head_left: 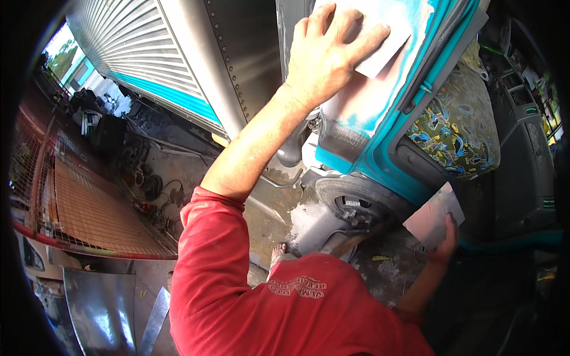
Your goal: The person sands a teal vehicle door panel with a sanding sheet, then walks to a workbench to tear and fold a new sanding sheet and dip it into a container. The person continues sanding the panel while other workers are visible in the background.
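Note:
My left hand [326,56] reaches up to a teal vehicle's body panel [356,110]. Its fingers are spread over a pale, flat putty spreader [380,56], which lies against the panel. White and pinkish filler covers much of the panel there, with teal paint around its edges. Lower on the right, my right hand [446,240] grips a thin rectangular putty board [432,216] by one edge. A pinkish smear shows on the board's face. Part of the left fingers is cut off by the top edge of the picture.
A wheel [356,204] sits below the panel. Right of it, the open cab holds a seat with a patterned cover [457,124]. A ribbed metal cargo body [136,47] stands at upper left. A red mesh frame [89,196] and bent sheet metal [101,311] lie left.

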`<state>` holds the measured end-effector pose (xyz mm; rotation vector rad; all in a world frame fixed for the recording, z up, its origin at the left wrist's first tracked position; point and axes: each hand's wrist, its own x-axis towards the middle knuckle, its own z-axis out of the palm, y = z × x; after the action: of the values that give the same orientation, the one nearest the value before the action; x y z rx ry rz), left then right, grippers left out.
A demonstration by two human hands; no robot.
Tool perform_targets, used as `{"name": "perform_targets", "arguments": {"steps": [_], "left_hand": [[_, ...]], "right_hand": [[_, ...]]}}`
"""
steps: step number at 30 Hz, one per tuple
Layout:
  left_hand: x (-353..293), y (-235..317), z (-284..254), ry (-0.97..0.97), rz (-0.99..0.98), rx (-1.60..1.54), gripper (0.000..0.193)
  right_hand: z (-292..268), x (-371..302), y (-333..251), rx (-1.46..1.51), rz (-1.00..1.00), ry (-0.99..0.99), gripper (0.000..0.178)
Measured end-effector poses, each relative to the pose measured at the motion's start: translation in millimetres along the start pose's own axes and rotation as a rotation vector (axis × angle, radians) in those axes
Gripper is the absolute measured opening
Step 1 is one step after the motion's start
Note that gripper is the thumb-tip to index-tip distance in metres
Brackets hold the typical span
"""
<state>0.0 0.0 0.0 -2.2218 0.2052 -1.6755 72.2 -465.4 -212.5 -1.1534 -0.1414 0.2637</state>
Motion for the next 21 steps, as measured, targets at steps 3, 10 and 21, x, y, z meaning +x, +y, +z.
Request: {"name": "perform_targets", "arguments": {"steps": [3, 10, 21], "left_hand": [[-57.8, 31.5, 20.1, -0.04, -0.139, -0.004, 0.07], [-167.6, 91.5, 46.4, -0.108, -0.229, -0.112, 0.06], [-74.6, 58.2, -29.8, -0.269, -0.155, -0.067, 0.08]], "right_hand": [[-1.5, -5.4, -2.7, 0.0, 0.006, 0.039, 0.045], [9.4, -2.5, -10.1, 0.016, 0.026, 0.051, 0.046], [22.1, -6.0, -3.6, 0.03, 0.035, -0.112, 0.047]]}}
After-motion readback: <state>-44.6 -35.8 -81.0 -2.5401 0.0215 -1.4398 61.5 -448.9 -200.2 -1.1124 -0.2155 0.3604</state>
